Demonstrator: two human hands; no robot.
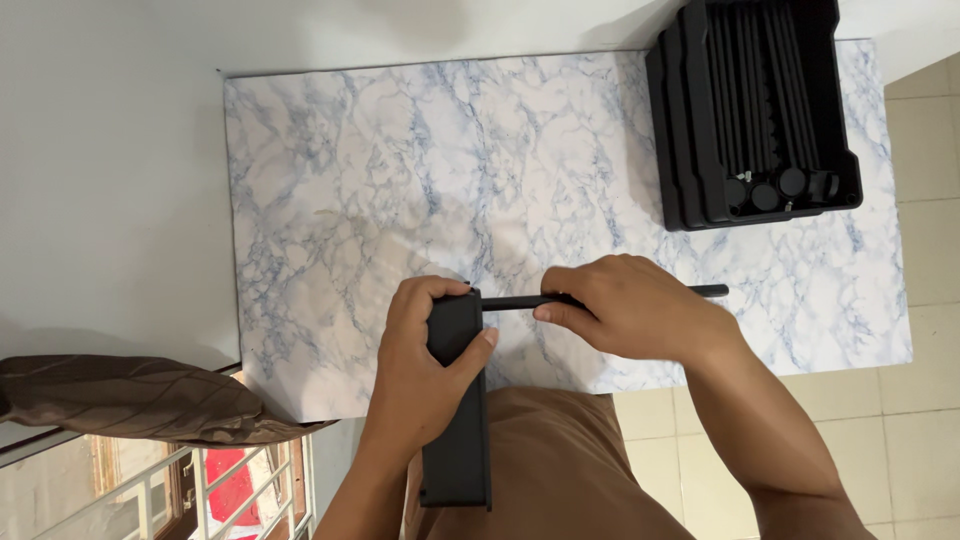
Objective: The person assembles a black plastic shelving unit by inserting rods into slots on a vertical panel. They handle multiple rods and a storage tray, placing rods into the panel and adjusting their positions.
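My left hand (425, 365) grips a flat black plastic panel (458, 430) near its top end; the panel runs down over my lap. My right hand (630, 305) is closed around a thin black rod (705, 291) that lies level across the marble-patterned table (400, 170). The rod's left end meets the top corner of the panel, right by my left thumb. Its right tip sticks out past my right hand. The middle of the rod is hidden under my fingers.
A stack of black plastic trays (755, 105) holding several black rods and round caps sits at the table's far right corner. A white wall lies to the left, a brown curtain (140, 400) and window bars at lower left, tiled floor at right.
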